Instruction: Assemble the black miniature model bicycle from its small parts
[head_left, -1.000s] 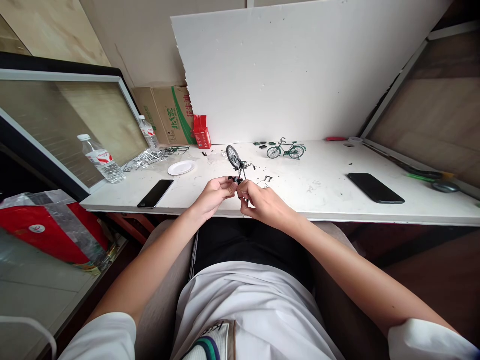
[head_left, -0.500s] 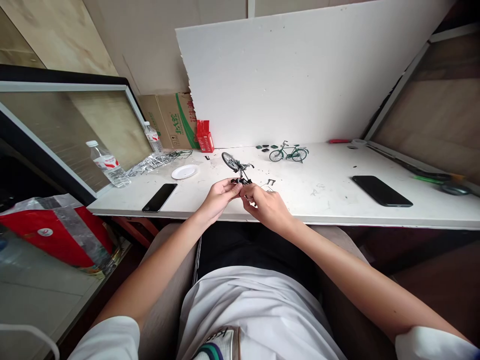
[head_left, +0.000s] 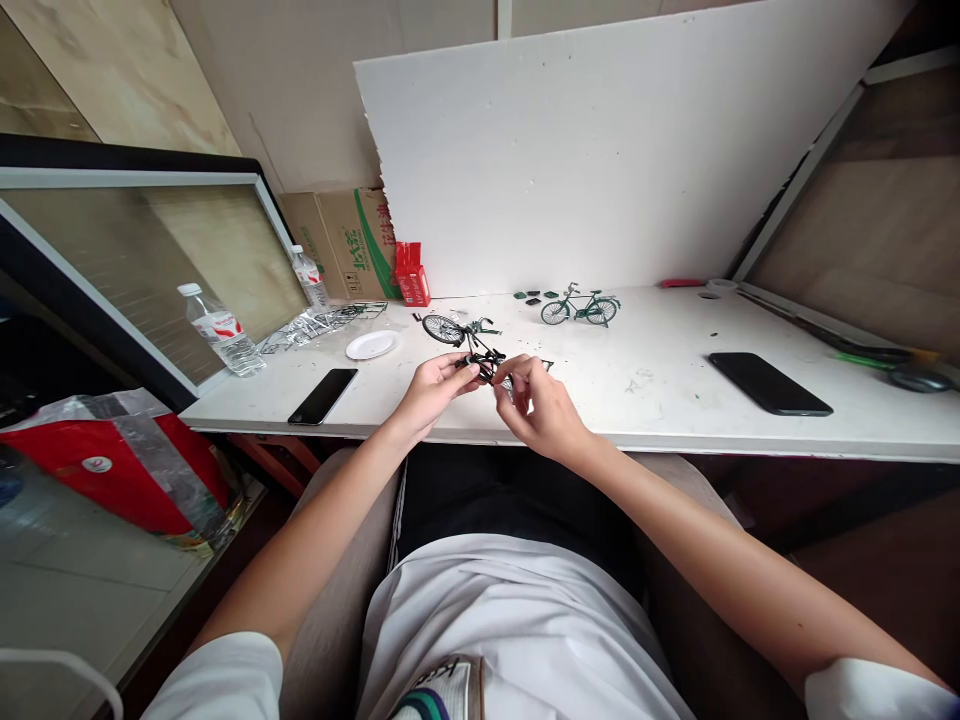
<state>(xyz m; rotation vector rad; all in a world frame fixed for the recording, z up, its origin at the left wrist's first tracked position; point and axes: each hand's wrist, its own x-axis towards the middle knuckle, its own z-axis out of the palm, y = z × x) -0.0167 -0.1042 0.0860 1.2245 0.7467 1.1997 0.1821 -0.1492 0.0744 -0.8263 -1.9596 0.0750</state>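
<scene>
Near the front edge of the white table, my left hand (head_left: 441,385) is closed on a small dark model bicycle (head_left: 444,329), thumb and fingers pinching its frame. One spoked wheel points away to the upper left, with the handlebar beside it. My right hand (head_left: 541,405) is at the bicycle's rear wheel, its thumb and index finger curled close together; whether something small is between them is too fine to see. A finished-looking green model bicycle (head_left: 577,307) stands upright farther back on the table.
Small dark green pieces (head_left: 533,298) lie by the white board. On the left are a white plate (head_left: 372,345), a phone (head_left: 322,396), a red box (head_left: 412,273) and water bottles (head_left: 223,332). Another phone (head_left: 769,384) lies right, before a red object (head_left: 681,283).
The held bicycle has turned, its front wheel swinging left and lower, with the rear wheel now showing. My right hand has shifted slightly right, off the middle of the frame.
</scene>
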